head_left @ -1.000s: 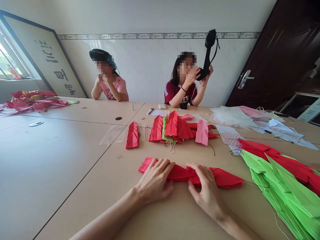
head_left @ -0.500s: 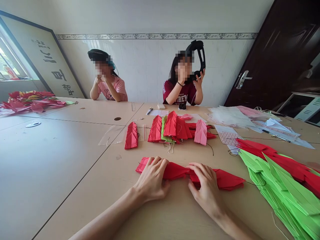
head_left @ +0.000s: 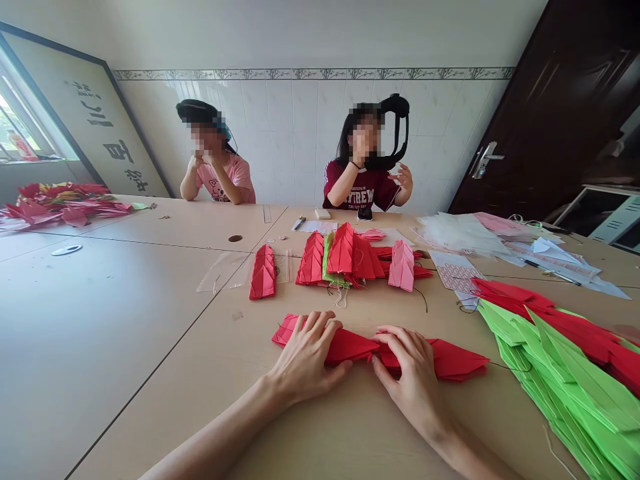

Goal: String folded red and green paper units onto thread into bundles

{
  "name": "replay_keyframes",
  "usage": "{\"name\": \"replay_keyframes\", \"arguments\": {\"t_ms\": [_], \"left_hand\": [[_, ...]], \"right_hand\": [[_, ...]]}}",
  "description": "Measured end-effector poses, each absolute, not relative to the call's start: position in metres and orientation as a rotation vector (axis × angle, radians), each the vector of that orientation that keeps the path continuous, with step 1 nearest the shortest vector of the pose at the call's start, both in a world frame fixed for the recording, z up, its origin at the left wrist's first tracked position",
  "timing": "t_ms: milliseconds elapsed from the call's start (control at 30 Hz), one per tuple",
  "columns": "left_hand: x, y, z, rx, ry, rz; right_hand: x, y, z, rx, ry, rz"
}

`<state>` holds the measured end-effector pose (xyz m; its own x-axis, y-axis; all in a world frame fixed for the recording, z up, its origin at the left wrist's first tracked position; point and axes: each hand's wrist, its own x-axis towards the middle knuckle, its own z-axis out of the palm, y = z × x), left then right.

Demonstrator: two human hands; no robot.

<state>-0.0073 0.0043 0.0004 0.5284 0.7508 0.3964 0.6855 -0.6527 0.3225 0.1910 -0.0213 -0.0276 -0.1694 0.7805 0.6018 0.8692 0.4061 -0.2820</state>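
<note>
Folded red paper (head_left: pixel 440 357) lies in a long strip across the bench (head_left: pixel 150 313), and both hands hold it down. The left hand (head_left: pixel 307 357) clenches over the strip's left part, its fingers curled onto the creases. The right hand (head_left: pixel 413 377) grasps the strip just beside the left hand, its fingers pinching the paper. A dark thread (head_left: pixel 507 365) trails from the strip's right end. Further right lies a long pile of green and red folded paper (head_left: pixel 565 387). Ahead, folded red and pink pieces (head_left: pixel 345 263) sit in a row, and one red piece lies on a clear plastic bag (head_left: pixel 225 272). Across the bench, a seated person in a dark red shirt (head_left: pixel 360 190) holds a black head strap (head_left: pixel 397 130) up in one hand.
</note>
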Motion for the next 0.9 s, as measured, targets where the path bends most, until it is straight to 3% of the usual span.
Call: {"name": "replay_keyframes", "arguments": {"t_ms": [900], "left_hand": [[-0.0122, 0.0055, 0.0007, 2.652, 1.171, 0.794]], "right_hand": [[0.1923, -0.0207, -0.0287, -1.447, -1.997, -0.094]]}}
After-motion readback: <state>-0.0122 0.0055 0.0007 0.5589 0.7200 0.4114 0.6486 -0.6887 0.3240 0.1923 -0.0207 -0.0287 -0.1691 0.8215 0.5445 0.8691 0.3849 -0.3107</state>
